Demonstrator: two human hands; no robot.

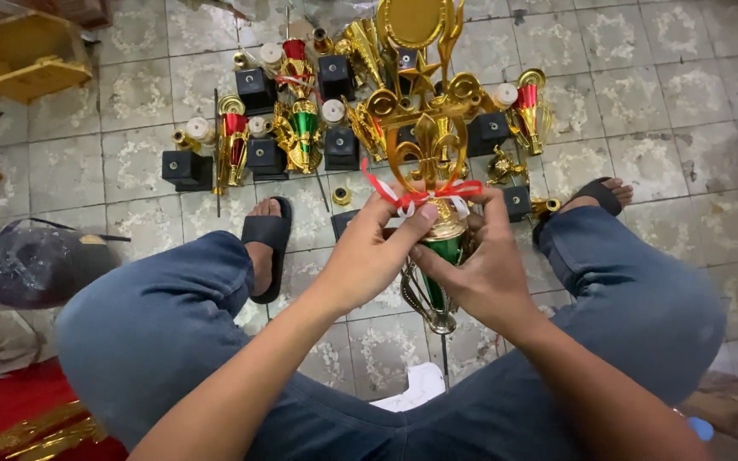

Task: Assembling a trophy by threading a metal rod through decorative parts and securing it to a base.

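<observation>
Pinching the red-and-white ribbon (pixel 420 195) at mid-frame, both hands (pixel 369 256) (pixel 480 265) close together around the upright gold trophy (pixel 429 145), its long axis vertical between the knees, above the tiled floor (pixel 642 102).

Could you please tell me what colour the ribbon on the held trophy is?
Red and white ribbon, clearest in the head view.

glossy gold plastic trophy (pixel 424 141), satin ribbon (pixel 420 196)
</observation>
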